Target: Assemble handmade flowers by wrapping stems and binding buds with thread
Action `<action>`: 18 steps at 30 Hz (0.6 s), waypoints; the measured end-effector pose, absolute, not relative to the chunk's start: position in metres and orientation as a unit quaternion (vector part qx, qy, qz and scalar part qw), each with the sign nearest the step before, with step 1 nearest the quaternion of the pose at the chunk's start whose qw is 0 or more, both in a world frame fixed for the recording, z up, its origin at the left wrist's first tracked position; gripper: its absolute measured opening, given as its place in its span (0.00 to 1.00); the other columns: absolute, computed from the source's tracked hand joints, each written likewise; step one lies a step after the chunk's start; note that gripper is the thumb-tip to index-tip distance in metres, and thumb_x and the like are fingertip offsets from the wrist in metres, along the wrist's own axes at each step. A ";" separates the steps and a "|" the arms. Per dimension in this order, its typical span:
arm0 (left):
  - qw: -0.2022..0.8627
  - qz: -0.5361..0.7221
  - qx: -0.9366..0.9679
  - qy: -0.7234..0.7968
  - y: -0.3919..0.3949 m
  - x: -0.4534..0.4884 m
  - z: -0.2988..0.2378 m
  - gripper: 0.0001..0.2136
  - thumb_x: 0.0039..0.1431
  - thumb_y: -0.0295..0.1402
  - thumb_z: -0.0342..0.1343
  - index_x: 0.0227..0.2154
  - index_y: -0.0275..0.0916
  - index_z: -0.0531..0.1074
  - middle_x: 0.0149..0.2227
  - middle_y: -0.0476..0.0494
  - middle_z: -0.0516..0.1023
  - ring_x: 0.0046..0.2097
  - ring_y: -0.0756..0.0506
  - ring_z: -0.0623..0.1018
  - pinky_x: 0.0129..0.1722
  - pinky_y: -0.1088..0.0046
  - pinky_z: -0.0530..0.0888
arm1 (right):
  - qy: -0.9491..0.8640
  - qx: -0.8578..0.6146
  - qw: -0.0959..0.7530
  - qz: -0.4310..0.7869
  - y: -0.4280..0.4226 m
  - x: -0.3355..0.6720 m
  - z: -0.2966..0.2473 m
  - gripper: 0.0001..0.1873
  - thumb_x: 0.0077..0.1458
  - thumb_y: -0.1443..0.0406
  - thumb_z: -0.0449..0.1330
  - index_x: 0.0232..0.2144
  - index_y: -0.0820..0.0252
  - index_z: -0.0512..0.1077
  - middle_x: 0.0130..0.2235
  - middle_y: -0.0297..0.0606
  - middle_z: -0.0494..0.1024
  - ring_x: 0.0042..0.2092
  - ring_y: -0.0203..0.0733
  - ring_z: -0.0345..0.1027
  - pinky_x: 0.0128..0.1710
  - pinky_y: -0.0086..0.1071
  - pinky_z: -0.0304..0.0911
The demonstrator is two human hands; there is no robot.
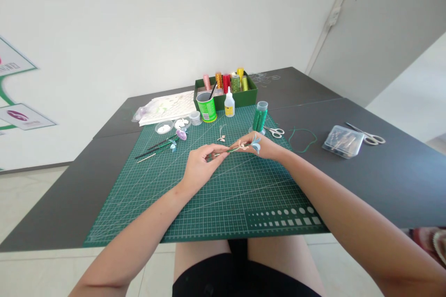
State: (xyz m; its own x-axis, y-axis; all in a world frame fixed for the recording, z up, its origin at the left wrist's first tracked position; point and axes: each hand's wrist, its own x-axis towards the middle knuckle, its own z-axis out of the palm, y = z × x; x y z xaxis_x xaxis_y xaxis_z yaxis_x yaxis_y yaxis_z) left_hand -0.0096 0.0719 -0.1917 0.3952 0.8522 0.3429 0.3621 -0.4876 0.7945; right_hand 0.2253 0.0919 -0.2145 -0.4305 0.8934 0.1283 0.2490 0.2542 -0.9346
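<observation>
Both hands meet above the green cutting mat [226, 204]. Thumb and fingertips of my left hand [202, 162] pinch the thin green stem of an artificial flower [256, 144]. My right hand [266, 146] is closed on the same stem, its fingers partly hidden behind it. Blue petals point to the right, with small pale pink blossoms [242, 145] beside them on the stem. Just beyond the hands lies a loose pale pink blossom [222, 138]. A spool of green thread [259, 117] stands behind my right hand, near white-handled scissors [277, 133].
At the back, a green box [240, 99] holds several thread spools, with a glue bottle [229, 104] and a green can [206, 109] before it. Left lie a purple flower [181, 134], a blue flower [173, 145] and small dishes [164, 127]. Right are a clear case [343, 141] and scissors [373, 139].
</observation>
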 end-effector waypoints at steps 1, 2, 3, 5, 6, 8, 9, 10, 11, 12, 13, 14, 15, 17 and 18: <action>0.326 0.390 0.764 0.398 0.073 -0.010 -0.192 0.09 0.58 0.37 0.63 0.40 0.44 0.84 0.35 0.46 0.85 0.31 0.46 0.77 0.34 0.70 0.71 | -0.712 -0.413 0.346 0.450 0.091 0.224 -0.214 0.21 0.49 0.50 0.67 0.33 0.63 0.83 0.30 0.39 0.82 0.30 0.40 0.70 0.31 0.33 0.62; 0.334 0.394 0.755 0.403 0.074 -0.010 -0.192 0.09 0.58 0.37 0.63 0.40 0.44 0.84 0.36 0.45 0.85 0.31 0.47 0.76 0.34 0.71 0.71 | -0.709 -0.430 0.346 0.439 0.090 0.223 -0.214 0.21 0.49 0.50 0.66 0.32 0.63 0.83 0.26 0.36 0.79 0.27 0.37 0.65 0.28 0.32 0.59; 0.344 0.397 0.746 0.409 0.075 -0.010 -0.192 0.10 0.58 0.38 0.63 0.40 0.44 0.84 0.35 0.45 0.85 0.29 0.47 0.76 0.33 0.71 0.71 | -0.700 -0.450 0.352 0.428 0.090 0.222 -0.214 0.22 0.50 0.49 0.66 0.31 0.63 0.83 0.23 0.33 0.75 0.25 0.35 0.61 0.27 0.31 0.55; 0.367 0.400 0.728 0.419 0.078 -0.010 -0.192 0.10 0.57 0.40 0.63 0.38 0.42 0.84 0.33 0.45 0.85 0.27 0.48 0.74 0.31 0.71 0.70 | -0.667 -0.483 0.390 0.411 0.090 0.222 -0.214 0.22 0.50 0.48 0.65 0.30 0.64 0.81 0.20 0.30 0.68 0.24 0.33 0.55 0.25 0.30 0.51; 0.382 0.403 0.716 0.423 0.080 -0.011 -0.192 0.11 0.57 0.40 0.63 0.37 0.41 0.84 0.32 0.45 0.85 0.28 0.48 0.74 0.31 0.71 0.70 | -0.648 -0.495 0.417 0.403 0.091 0.222 -0.215 0.23 0.50 0.48 0.64 0.29 0.64 0.81 0.20 0.30 0.67 0.24 0.33 0.54 0.26 0.31 0.51; 0.418 0.414 0.688 0.425 0.084 -0.011 -0.193 0.11 0.56 0.41 0.64 0.38 0.41 0.84 0.33 0.44 0.85 0.31 0.46 0.78 0.35 0.70 0.72 | -0.616 -0.508 0.470 0.376 0.093 0.223 -0.215 0.22 0.52 0.49 0.62 0.26 0.63 0.78 0.22 0.31 0.68 0.26 0.35 0.57 0.28 0.32 0.55; 0.437 0.420 0.672 0.425 0.085 -0.011 -0.194 0.12 0.55 0.41 0.65 0.38 0.40 0.84 0.34 0.44 0.85 0.34 0.45 0.79 0.38 0.69 0.73 | -0.607 -0.515 0.490 0.356 0.095 0.224 -0.216 0.20 0.53 0.50 0.61 0.26 0.62 0.77 0.24 0.33 0.70 0.28 0.36 0.60 0.31 0.33 0.58; 0.456 0.424 0.657 0.424 0.086 -0.011 -0.194 0.12 0.54 0.40 0.65 0.38 0.40 0.83 0.35 0.43 0.86 0.37 0.44 0.81 0.40 0.69 0.74 | -0.603 -0.522 0.506 0.329 0.095 0.224 -0.216 0.18 0.53 0.52 0.61 0.26 0.61 0.76 0.26 0.34 0.72 0.30 0.38 0.64 0.34 0.34 0.61; 0.474 0.426 0.643 0.424 0.087 -0.011 -0.195 0.12 0.53 0.40 0.66 0.38 0.40 0.83 0.35 0.43 0.86 0.39 0.43 0.81 0.42 0.68 0.74 | -0.604 -0.526 0.518 0.301 0.096 0.224 -0.216 0.15 0.53 0.55 0.61 0.28 0.61 0.76 0.29 0.36 0.75 0.33 0.41 0.67 0.38 0.37 0.64; 0.491 0.427 0.630 0.425 0.087 -0.011 -0.195 0.12 0.53 0.40 0.67 0.38 0.39 0.83 0.36 0.42 0.86 0.40 0.43 0.82 0.44 0.67 0.74 | -0.610 -0.525 0.525 0.276 0.096 0.224 -0.217 0.12 0.53 0.57 0.61 0.31 0.60 0.76 0.32 0.38 0.78 0.37 0.43 0.70 0.43 0.39 0.65; 0.505 0.426 0.619 0.426 0.087 -0.010 -0.195 0.12 0.52 0.40 0.67 0.38 0.39 0.83 0.36 0.42 0.86 0.40 0.43 0.82 0.44 0.67 0.74 | -0.622 -0.518 0.526 0.261 0.095 0.222 -0.217 0.10 0.53 0.59 0.61 0.33 0.60 0.77 0.36 0.39 0.80 0.40 0.45 0.72 0.48 0.42 0.65; 0.515 0.425 0.609 0.428 0.087 -0.010 -0.195 0.12 0.52 0.39 0.67 0.37 0.39 0.83 0.36 0.42 0.86 0.41 0.43 0.82 0.45 0.67 0.74 | -0.635 -0.503 0.524 0.262 0.094 0.220 -0.217 0.10 0.54 0.60 0.60 0.36 0.59 0.77 0.40 0.41 0.81 0.44 0.47 0.74 0.52 0.45 0.65; 0.524 0.424 0.601 0.430 0.087 -0.009 -0.195 0.12 0.52 0.39 0.67 0.38 0.39 0.83 0.36 0.42 0.86 0.41 0.43 0.82 0.45 0.67 0.74 | -0.648 -0.482 0.518 0.282 0.092 0.216 -0.217 0.12 0.55 0.61 0.59 0.39 0.58 0.78 0.43 0.41 0.82 0.47 0.49 0.74 0.55 0.47 0.64; 0.533 0.424 0.590 0.434 0.087 -0.009 -0.194 0.11 0.52 0.38 0.67 0.37 0.39 0.83 0.36 0.43 0.86 0.40 0.44 0.82 0.45 0.67 0.74 | -0.662 -0.431 0.496 0.362 0.088 0.208 -0.217 0.15 0.57 0.62 0.58 0.44 0.57 0.78 0.49 0.42 0.82 0.53 0.50 0.73 0.59 0.48 0.62; 0.533 0.425 0.587 0.436 0.086 -0.008 -0.194 0.11 0.52 0.38 0.67 0.37 0.39 0.83 0.36 0.43 0.85 0.40 0.44 0.81 0.44 0.68 0.74 | -0.663 -0.404 0.480 0.408 0.085 0.203 -0.217 0.16 0.58 0.62 0.57 0.47 0.57 0.77 0.51 0.42 0.81 0.56 0.50 0.72 0.60 0.48 0.62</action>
